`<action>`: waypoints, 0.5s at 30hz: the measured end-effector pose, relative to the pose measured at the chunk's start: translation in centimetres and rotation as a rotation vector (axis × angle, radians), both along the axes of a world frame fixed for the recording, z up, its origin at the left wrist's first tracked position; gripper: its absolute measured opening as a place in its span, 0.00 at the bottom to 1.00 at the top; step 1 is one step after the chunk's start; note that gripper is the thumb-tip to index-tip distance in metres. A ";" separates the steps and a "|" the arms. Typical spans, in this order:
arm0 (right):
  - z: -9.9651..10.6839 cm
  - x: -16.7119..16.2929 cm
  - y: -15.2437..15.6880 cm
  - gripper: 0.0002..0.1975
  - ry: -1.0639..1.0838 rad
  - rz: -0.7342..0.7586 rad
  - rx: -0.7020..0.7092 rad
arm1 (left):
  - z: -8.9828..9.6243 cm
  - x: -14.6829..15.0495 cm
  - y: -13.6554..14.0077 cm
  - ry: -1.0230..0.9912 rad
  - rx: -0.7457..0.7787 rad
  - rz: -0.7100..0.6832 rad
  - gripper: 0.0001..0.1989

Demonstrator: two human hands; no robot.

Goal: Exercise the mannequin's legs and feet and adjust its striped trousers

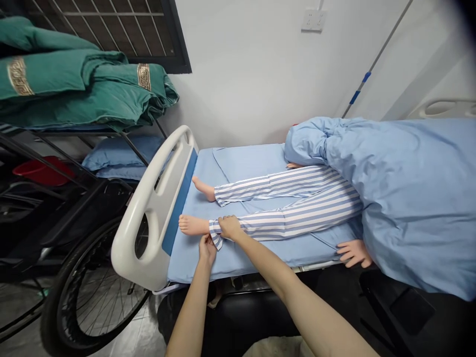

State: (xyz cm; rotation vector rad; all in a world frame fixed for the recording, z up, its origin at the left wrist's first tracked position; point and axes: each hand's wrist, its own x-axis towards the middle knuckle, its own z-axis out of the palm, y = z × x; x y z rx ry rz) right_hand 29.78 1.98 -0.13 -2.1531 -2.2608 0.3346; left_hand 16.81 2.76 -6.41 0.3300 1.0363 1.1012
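Blue sheet (pixel 241 161) beneath, right hand (pixel 229 227) clasps striped trousers (pixel 275 224); left hand (pixel 207 249), hold unclear, meets the cuff (pixel 214 227) beside the foot (pixel 193 225).

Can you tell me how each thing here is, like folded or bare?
Striped trousers: worn, nearer cuff drooping
Right hand: curled over the nearer trouser leg
Left hand: at that cuff, grip unclear
Feet: bare
Blue quilt: rumpled, heaped
Green bedding: folded, piled
Wheel: upright
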 end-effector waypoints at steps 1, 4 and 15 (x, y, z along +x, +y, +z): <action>0.1 0.0 0.0 0.25 0.002 -0.004 -0.005 | 0.3 -0.2 0.0 0.001 -0.036 -0.015 0.04; 0.3 -0.1 -0.2 0.24 0.009 -0.004 -0.021 | 0.9 -0.8 -0.7 0.074 -0.092 -0.038 0.04; 1.3 1.4 0.2 0.22 0.169 0.003 -0.074 | 2.6 -0.4 -2.9 0.611 0.339 -0.023 0.02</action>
